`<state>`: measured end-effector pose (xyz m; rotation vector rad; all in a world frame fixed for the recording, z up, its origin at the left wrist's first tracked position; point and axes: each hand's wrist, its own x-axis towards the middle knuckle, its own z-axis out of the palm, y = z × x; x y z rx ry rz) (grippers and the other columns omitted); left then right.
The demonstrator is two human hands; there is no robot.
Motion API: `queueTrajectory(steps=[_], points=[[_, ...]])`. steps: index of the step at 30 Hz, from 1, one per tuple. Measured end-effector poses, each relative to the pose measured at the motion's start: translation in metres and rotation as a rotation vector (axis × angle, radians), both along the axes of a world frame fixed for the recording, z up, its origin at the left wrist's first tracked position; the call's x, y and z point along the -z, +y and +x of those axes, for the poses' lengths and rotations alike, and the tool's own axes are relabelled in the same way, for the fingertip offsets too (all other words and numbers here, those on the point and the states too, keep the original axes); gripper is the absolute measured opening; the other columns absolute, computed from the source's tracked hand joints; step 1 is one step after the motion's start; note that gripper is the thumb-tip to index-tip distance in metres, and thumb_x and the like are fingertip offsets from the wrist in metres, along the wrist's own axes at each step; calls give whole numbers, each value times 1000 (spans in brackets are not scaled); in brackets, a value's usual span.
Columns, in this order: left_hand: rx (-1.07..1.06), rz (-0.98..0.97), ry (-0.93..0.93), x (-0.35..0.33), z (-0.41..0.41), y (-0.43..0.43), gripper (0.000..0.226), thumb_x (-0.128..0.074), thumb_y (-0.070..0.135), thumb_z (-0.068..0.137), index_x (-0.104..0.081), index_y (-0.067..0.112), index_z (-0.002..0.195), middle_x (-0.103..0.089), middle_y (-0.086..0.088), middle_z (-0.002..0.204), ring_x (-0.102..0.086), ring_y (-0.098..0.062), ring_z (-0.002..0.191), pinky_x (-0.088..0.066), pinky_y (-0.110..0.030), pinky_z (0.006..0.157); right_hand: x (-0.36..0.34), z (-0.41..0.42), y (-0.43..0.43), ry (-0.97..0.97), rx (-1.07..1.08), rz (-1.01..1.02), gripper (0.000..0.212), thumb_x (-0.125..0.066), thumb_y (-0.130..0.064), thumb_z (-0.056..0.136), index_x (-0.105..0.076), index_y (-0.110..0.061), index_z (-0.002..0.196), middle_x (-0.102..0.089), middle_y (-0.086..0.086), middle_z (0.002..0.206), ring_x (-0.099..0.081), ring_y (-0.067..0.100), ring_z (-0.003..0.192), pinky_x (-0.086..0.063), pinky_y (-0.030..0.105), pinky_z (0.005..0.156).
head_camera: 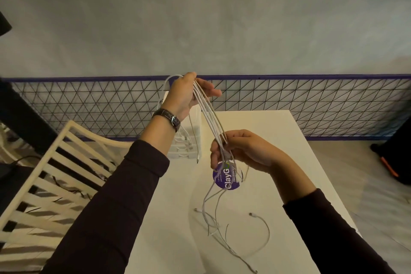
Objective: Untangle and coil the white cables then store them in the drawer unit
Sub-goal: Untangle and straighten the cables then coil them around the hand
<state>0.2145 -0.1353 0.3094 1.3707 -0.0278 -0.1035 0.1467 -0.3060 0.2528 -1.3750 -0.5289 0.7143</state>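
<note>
A bundle of white cables stretches between my two hands above the white table. My left hand is raised high, gripping the bundle's top loop. Lower down, my right hand pinches the same strands together. Below it, loose cable ends hang down and trail in a tangle across the tabletop, plugs showing. The clear plastic drawer unit stands on the table's far left corner, partly hidden behind my left wrist, with some white cable inside it.
A round purple sticker lies on the table under my right hand. A white slatted chair stands to the left. A wire-mesh fence panel runs along the wall behind the table.
</note>
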Motion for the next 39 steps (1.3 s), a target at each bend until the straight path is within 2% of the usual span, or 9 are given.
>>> queueTrajectory(steps=[3, 6, 15, 19, 25, 29, 31, 35, 39], points=[[-21, -52, 12, -4, 1, 7, 52, -24, 21, 100, -61, 4, 68, -71, -9, 61, -71, -19, 72, -49, -36, 93, 9, 0, -1, 149, -141, 213, 31, -32, 0, 92, -55, 0, 113, -68, 14, 99, -66, 28, 95, -52, 31, 84], [-33, -68, 40, -3, 3, 9, 51, -23, 21, 100, -61, 5, 69, -71, -8, 61, -71, -18, 73, -48, -38, 95, 16, -1, 0, 195, -158, 234, 30, -36, -1, 94, -57, -3, 115, -69, 11, 100, -67, 24, 96, -53, 30, 86], [-102, -85, 101, 14, 13, 14, 51, -23, 23, 101, -60, 7, 70, -71, -8, 61, -71, -17, 72, -48, -39, 95, 17, -1, -5, 166, -96, 34, 22, -45, 3, 91, -57, 7, 110, -74, 6, 86, -71, 17, 80, -56, 24, 72], [-162, -92, 112, 21, 19, 17, 49, -25, 23, 101, -58, 7, 68, -68, -6, 54, -71, -19, 71, -50, -39, 91, 12, 0, -8, 61, -54, -105, 16, -50, 1, 91, -66, -2, 95, -74, 6, 81, -70, 19, 77, -55, 23, 68], [-306, -288, 188, 28, 25, 31, 40, -32, 17, 98, -50, 9, 64, -48, 2, 36, -57, -13, 49, -56, -39, 77, 9, 6, -18, -20, -1, -261, 18, -56, 0, 88, -70, -8, 97, -73, 3, 76, -70, 20, 76, -56, 24, 64], [-369, -371, 246, 40, 24, 41, 36, -31, 9, 92, -43, 11, 58, -40, 3, 33, -46, -9, 33, -56, -38, 70, 17, 13, -31, -28, 14, -384, 15, -62, -7, 86, -73, -15, 92, -73, 11, 86, -67, 34, 92, -59, 36, 74], [-393, -319, 253, 49, 21, 43, 35, -31, 9, 91, -43, 11, 59, -39, 3, 32, -44, -9, 33, -55, -36, 69, 21, 16, -36, -30, 1, -433, 14, -65, -10, 85, -72, -13, 96, -74, 8, 81, -68, 31, 88, -57, 42, 82], [-417, -263, 274, 67, 16, 49, 35, -30, 8, 92, -42, 11, 59, -39, 4, 31, -42, -10, 36, -54, -34, 68, 20, 21, -46, -28, -66, -508, 13, -64, -10, 85, -72, -18, 92, -73, 5, 78, -69, 21, 76, -57, 34, 76], [-434, -224, 291, 78, 13, 55, 35, -32, 10, 92, -42, 11, 58, -39, 4, 31, -41, -12, 45, -53, -33, 65, 18, 28, -57, -50, -126, -592, 18, -63, -14, 87, -69, -10, 104, -73, 2, 77, -70, 18, 73, -54, 45, 85]])
